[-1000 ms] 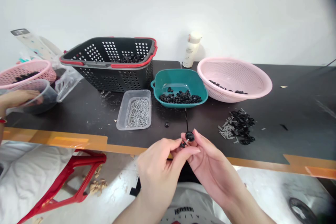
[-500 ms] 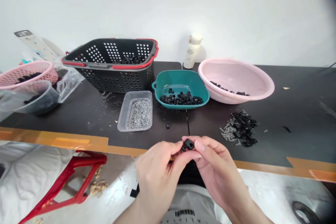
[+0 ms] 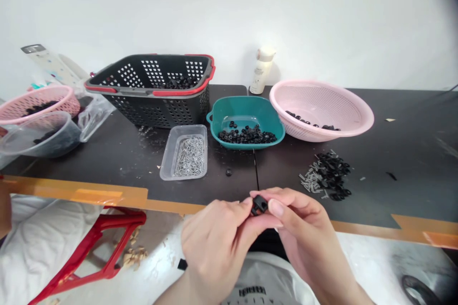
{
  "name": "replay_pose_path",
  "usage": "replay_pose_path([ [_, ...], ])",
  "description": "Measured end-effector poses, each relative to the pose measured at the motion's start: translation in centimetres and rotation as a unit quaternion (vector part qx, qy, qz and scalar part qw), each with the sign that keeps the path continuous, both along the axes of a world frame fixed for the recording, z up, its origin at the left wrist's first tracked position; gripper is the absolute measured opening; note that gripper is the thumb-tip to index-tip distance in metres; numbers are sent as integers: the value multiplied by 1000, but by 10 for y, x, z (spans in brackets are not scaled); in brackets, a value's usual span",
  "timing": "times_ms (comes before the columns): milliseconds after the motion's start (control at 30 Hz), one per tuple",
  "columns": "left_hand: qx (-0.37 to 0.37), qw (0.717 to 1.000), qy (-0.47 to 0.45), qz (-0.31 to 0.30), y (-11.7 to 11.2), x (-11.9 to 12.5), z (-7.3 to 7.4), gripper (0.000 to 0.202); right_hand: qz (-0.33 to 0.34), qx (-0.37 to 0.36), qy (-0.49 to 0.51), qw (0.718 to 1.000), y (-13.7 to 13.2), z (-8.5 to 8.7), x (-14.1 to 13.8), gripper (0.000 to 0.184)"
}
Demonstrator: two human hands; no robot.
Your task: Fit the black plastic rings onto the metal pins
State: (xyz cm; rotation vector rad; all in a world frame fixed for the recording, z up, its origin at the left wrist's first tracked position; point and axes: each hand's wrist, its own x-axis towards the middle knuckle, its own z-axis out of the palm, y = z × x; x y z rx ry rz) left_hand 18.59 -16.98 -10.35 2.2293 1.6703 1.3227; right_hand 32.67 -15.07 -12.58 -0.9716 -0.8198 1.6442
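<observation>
Left hand (image 3: 214,248) and right hand (image 3: 304,228): fingers clamped on a black part (image 3: 259,205); a pile of screws (image 3: 308,182) and black pieces (image 3: 334,167) lies right of center.

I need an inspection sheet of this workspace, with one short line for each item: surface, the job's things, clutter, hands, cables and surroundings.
surface: black tabletop, orange tape along its front edge.
job's things: small black plastic part; teal dish of black rings; clear tray of metal fasteners; heap of black pieces and grey fasteners.
clutter: pink colander; black-and-red perforated basket; white bottle; plastic bag.
hands: left hand and right hand pinch the part between their fingers.
cables: thin dark cable at far right.
surroundings: white wall; red stool frame; wood chips on the floor; another person's forearm at left edge.
</observation>
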Motion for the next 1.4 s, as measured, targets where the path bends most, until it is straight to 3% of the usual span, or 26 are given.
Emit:
replay_pose_path([
  [167,36,998,46,15,-1,0,4,28,0,2,-15,1000,0,2,1,10],
  [367,58,998,24,29,-3,2,2,26,-7,6,-6,1000,-3,1,0,10],
  [633,-8,999,42,6,-4,-3,-1,18,-4,13,-10,1000,0,2,1,8],
  [767,-36,999,14,36,-8,1,-5,28,12,60,4,998,-1,-1,3,1],
  [933,-55,997,-23,58,-9,5,-8,32,22,82,11,996,1,0,5,6],
  [1167,39,998,-52,14,-2,5,-12,26,23,70,13,997,1,2,5,4],
  [1400,59,997,-43,33,-2,7,-10,28,28,91,11,995,1,2,8,5],
])
